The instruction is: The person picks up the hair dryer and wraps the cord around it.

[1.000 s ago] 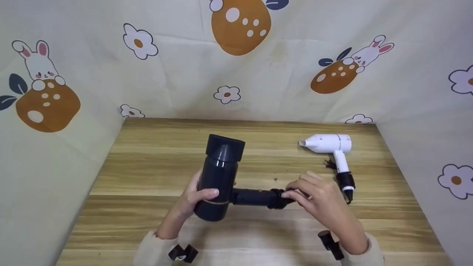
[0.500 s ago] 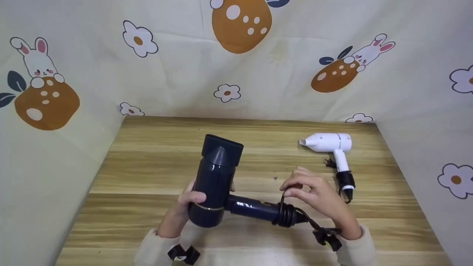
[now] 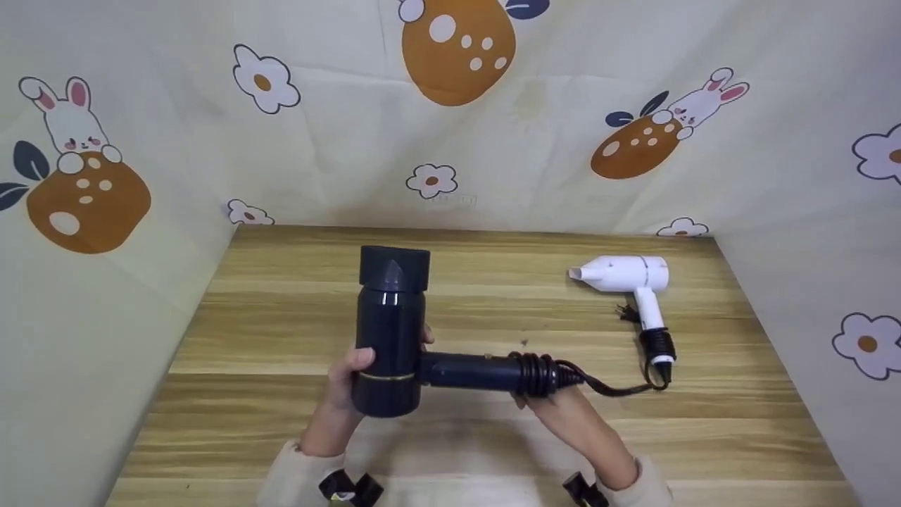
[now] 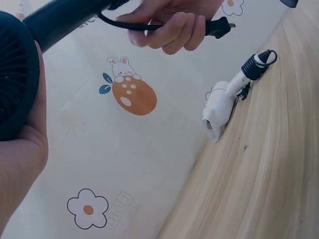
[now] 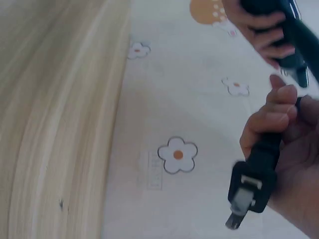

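A dark hair dryer (image 3: pixel 391 327) with a flat nozzle is held up over the table, nozzle toward the back and handle to the right. My left hand (image 3: pixel 343 373) grips its barrel, thumb on the near side and other fingers mostly behind it. Black cord (image 3: pixel 536 374) is looped round the handle's end, and a loose stretch hangs off to the right. Below that end is my right hand (image 3: pixel 566 415), largely covered by the handle and loops. In the right wrist view its fingers curl round the cord close to the plug (image 5: pixel 251 184), whose prongs stick out.
A white hair dryer (image 3: pixel 623 273) lies at the back right of the wooden table (image 3: pixel 281 296), its black cord (image 3: pixel 658 343) wound round the handle and its plug (image 3: pixel 626 313) beside it. Patterned cloth (image 3: pixel 338 141) walls the back and both sides.
My right hand has gone from pinching the cord above the handle to below the handle's end. The dark hair dryer has shifted left and straightened, its handle now level.
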Demonstrator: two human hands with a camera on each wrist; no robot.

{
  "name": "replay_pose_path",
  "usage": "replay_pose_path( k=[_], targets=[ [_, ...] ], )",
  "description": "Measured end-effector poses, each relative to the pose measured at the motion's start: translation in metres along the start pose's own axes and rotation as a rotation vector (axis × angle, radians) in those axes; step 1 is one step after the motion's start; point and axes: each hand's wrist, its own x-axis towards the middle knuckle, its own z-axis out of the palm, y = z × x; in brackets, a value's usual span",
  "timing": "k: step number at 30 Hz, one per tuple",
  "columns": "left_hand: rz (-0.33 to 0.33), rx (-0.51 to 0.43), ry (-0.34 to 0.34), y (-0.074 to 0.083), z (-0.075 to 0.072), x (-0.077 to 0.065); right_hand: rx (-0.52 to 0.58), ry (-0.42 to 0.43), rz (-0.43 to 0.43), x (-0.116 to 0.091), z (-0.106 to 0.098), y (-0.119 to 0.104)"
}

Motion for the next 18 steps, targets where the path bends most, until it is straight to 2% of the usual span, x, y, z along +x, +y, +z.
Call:
replay_pose_path(
  k=[3,9,11,14,18],
  targets=[
    [0.019,0.029,0.076,-0.001,0.0,-0.002,-0.051,-0.019,-0.006,-0.001,0.009,-0.005],
    [0.047,0.106,0.223,-0.001,-0.001,-0.004,-0.37,0.036,-0.141,-0.008,0.006,-0.018],
    [0.045,0.143,0.273,-0.001,-0.001,-0.004,-0.438,0.059,-0.176,-0.01,0.003,-0.023],
    [0.037,0.192,0.342,-0.001,-0.001,-0.005,-0.49,0.108,-0.222,-0.012,-0.003,-0.031],
    [0.011,0.257,0.383,-0.002,0.0,-0.005,-0.414,0.144,-0.295,-0.012,-0.01,-0.039]
  ],
)
